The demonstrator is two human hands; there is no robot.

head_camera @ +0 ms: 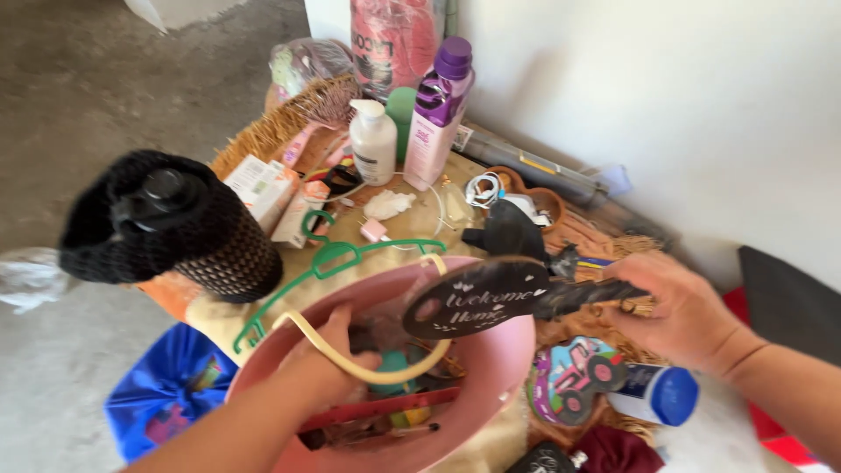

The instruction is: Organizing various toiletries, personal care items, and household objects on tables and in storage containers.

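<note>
Right hand [679,311] pinches the narrow shaft of a dark key-shaped plaque [499,296], fingers closed on it, holding it flat above the pink tub [504,363] near the table's front edge. Plaque looks thin, stiff, light, likely wood or board; the slim handle end is the natural hold, the broad oval head would lever if gripped loosely. Left hand [320,368] is inside the tub, closed on a cream plastic hanger [350,363], smooth, springy. A green hanger [328,263] lies just behind the rim. Knitted black bottle cover [171,223] stands at the table's left edge, soft, ribbed.
</note>
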